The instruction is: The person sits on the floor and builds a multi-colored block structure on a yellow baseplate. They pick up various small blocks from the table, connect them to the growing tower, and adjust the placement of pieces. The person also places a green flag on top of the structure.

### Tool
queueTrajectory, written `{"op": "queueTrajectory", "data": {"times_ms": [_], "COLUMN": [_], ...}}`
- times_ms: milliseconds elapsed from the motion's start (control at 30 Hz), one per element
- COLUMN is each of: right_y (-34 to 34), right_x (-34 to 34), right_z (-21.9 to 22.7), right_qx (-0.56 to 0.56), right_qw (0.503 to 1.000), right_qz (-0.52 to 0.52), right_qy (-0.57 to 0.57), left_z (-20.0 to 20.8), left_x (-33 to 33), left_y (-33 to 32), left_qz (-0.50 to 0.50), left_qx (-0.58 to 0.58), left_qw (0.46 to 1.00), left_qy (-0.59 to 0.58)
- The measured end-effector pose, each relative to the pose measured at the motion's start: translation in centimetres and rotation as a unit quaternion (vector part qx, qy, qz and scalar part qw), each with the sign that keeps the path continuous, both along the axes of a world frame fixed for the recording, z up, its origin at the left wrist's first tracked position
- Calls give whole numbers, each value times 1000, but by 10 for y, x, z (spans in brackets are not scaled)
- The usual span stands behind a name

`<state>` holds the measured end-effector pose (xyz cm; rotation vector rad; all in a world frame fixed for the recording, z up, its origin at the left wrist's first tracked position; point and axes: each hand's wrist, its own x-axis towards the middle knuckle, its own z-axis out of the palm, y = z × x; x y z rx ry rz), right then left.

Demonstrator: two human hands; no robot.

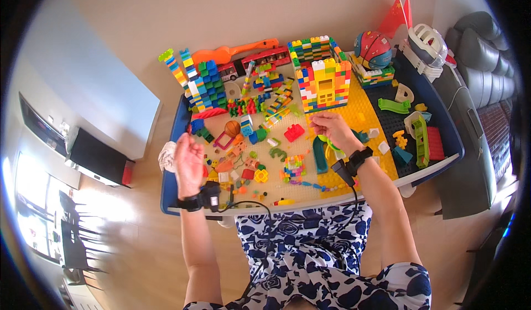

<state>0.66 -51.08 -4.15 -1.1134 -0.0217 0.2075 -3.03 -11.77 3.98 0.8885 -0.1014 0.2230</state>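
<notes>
My left hand [189,159] is raised over the left edge of the play table, its fingers curled in and drawn together. Small red and dark pieces show just past its fingertips; whether it grips one cannot be made out. Over the middle right, my right hand [334,129] has thumb and fingers pinched together, and anything between them is hidden. Just beyond it stands a building of toy bricks [306,91] with a yellow window frame [324,90]. A teal slide piece [319,156] lies below this hand, beside a bright green curved piece [329,148].
Left at the back rises a blue-and-green brick structure [210,86]. An orange toy guitar [235,51] and red toy bus [266,60] lie behind. A red-and-blue ball [373,50] rests on bricks at right. Loose pieces, a red block [294,133] among them, cover the tabletop.
</notes>
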Motion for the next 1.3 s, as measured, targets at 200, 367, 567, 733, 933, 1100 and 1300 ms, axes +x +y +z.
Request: {"op": "queueTrajectory", "data": {"times_ms": [200,367,567,733,933,1100,1300], "right_y": [6,10,11,14,19,24,28], "right_x": [-6,-17,-15,-12,-17,-19,-21], "right_z": [0,14,3,1,11,13,20], "right_qx": [-18,-58,-84,-101,-143,-138,-132], "right_qw": [997,989,988,988,983,984,987], "right_qz": [71,135,131,116,115,114,86], "right_qy": [-2,-15,-10,-4,0,20,33], "left_z": [21,24,11,0,-12,-36,-56], "left_x": [-34,-66,-70,-69,-54,-25,-1], "left_y": [66,79,98,125,137,179,196], "left_qz": [79,131,97,102,38,10,-103], "left_qx": [53,164,274,275,462,563,612], "left_qw": [995,977,950,948,845,758,687], "left_qy": [-30,22,117,126,265,328,378]}}
